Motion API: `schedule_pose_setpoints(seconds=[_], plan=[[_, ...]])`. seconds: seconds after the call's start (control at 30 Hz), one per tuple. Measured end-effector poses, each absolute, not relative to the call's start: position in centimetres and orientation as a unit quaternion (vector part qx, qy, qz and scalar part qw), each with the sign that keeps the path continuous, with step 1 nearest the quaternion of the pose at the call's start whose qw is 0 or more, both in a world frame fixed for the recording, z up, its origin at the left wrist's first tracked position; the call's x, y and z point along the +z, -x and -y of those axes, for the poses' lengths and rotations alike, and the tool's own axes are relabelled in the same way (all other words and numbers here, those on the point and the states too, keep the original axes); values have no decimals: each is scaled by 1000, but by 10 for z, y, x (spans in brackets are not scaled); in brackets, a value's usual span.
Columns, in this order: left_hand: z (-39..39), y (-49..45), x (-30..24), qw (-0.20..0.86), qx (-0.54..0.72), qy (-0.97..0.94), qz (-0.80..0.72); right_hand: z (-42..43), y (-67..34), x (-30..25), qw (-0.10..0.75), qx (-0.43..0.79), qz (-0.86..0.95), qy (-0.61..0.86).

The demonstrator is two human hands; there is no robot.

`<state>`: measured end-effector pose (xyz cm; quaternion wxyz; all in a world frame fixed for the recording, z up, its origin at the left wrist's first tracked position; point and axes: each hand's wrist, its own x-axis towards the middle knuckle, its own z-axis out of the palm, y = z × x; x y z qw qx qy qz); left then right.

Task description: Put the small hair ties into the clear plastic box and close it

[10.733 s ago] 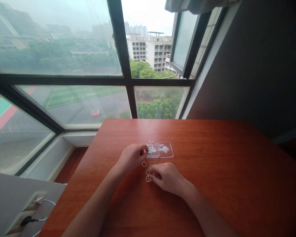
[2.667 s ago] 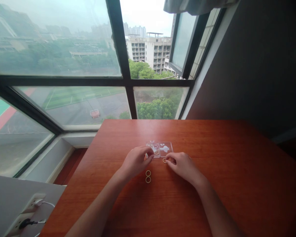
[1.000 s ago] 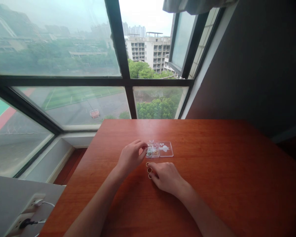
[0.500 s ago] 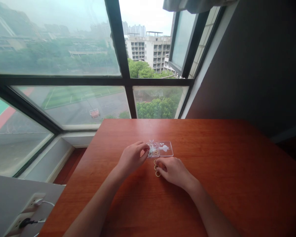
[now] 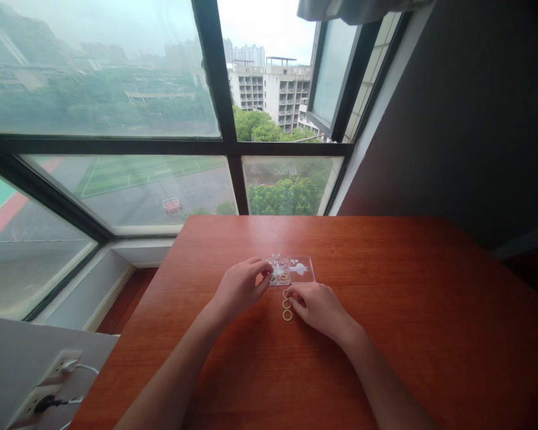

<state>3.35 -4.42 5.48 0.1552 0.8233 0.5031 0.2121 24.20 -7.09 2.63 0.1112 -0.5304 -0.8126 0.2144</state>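
Note:
A small clear plastic box (image 5: 277, 280) lies on the table, its lid (image 5: 302, 270) folded open to the right. Compartments inside it hold small rings, among them a yellowish one (image 5: 284, 276). My left hand (image 5: 246, 283) is at the box's left edge, fingers curled together on it. In front of the box, three yellowish rings form a short column: a far ring (image 5: 286, 294), a middle ring (image 5: 287, 304) and a near ring (image 5: 287, 315). My right hand (image 5: 316, 304) has its fingertips at the far ring, partly covering it; the thumb is bent beneath.
The reddish-brown wooden table (image 5: 407, 298) extends to both sides. Beyond its far edge is a large window with a dark frame (image 5: 231, 146). A grey wall (image 5: 434, 137) stands at the right. Wall sockets with plugs (image 5: 49, 404) are low at the left.
My right hand has shifted slightly right and up. The far and middle rings have moved a little right, lining up with the near ring. My left hand and the box look unchanged.

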Motion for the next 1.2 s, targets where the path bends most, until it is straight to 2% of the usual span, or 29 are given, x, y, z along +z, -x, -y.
schedule_pose_setpoints(seconds=[0.47,1.2], plan=[[45,-34,53,153,194,-832,-496,68,-247,24,97,195,805,552],[49,-41,46,151,182,-846,-477,66,-253,17,133,295,769,551]])
